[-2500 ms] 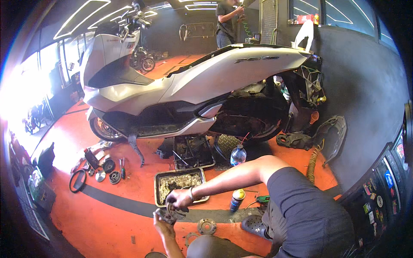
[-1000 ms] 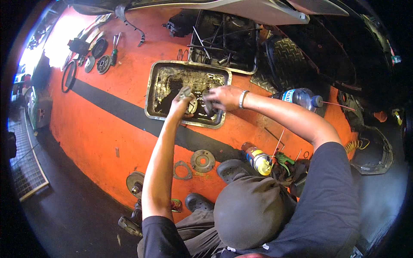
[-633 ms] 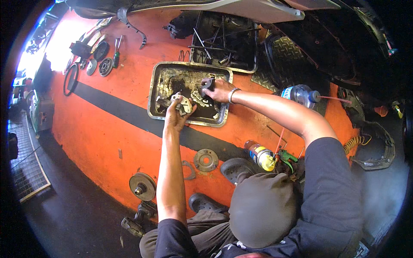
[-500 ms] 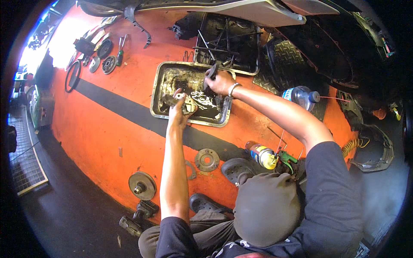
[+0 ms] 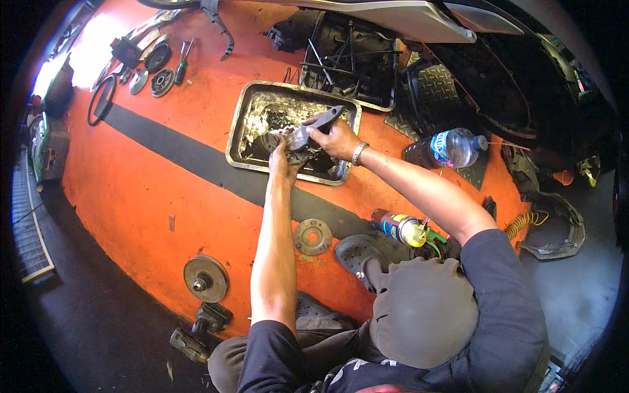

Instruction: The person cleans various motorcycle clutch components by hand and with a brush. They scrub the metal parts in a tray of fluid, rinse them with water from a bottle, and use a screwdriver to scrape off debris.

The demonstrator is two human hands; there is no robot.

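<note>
My right hand grips a flat brush with a dark handle. Its bristles point down and left, against a greasy metal part that my left hand holds from below. Fingers and brush cover most of that part, so its exact kind cannot be made out. Both hands are over the near side of a rectangular metal tray, where dark, shiny liquid wets the bottom.
Behind the tray lies a black frame with rods on it. A plastic bottle and a spray can lie to the right. Nearer are a metal disc, a pulley and a power tool. Round parts sit far left.
My right hand has brought the brush down and toward my left hand, onto the metal part. The left hand has shifted slightly right. The whole view has shifted a little.
</note>
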